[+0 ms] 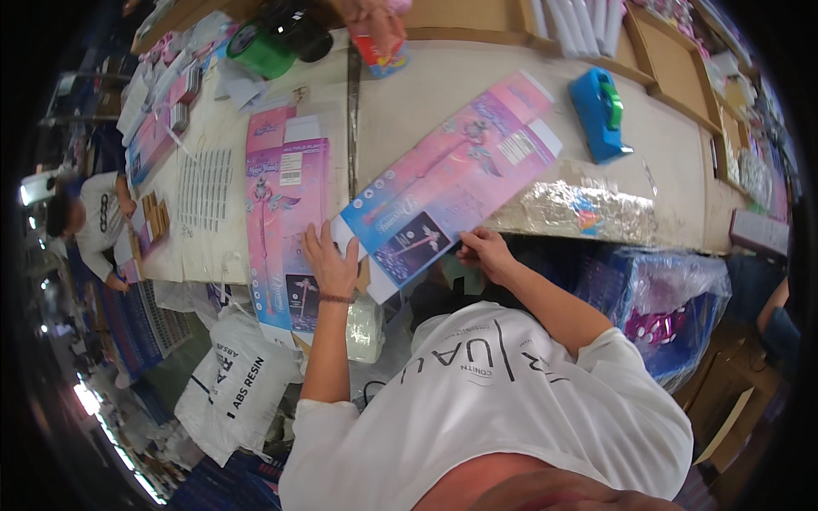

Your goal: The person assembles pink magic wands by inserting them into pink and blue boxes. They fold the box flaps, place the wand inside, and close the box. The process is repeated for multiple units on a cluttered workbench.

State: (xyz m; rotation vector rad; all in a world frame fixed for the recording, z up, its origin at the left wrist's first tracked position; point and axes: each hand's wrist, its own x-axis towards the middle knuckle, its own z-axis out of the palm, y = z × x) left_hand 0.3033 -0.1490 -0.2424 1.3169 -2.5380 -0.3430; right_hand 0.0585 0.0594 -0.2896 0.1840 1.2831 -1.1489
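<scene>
A long, pink and blue printed toy-wand box [452,183], seemingly folded flat, lies slantwise across the table in front of me. At its lower right edge my right hand [484,253] is closed, thumb and fingers pinching the card. My left hand [332,266] rests with fingers spread on the right side of more flat boxes of the same print [266,230], lying at the left of the table and jutting over its near edge. The fingertips are close to the slanted box's lower left flap; whether they touch it I cannot tell.
A blue tape dispenser [599,115] stands at the back right. Green tape [256,51] lies at the back left. Across the table, a co-worker's hand [375,25] is above a red and blue packet [383,58]. Clear tape covers the table's near edge [588,209]. A plastic-lined blue crate [673,289] sits below right.
</scene>
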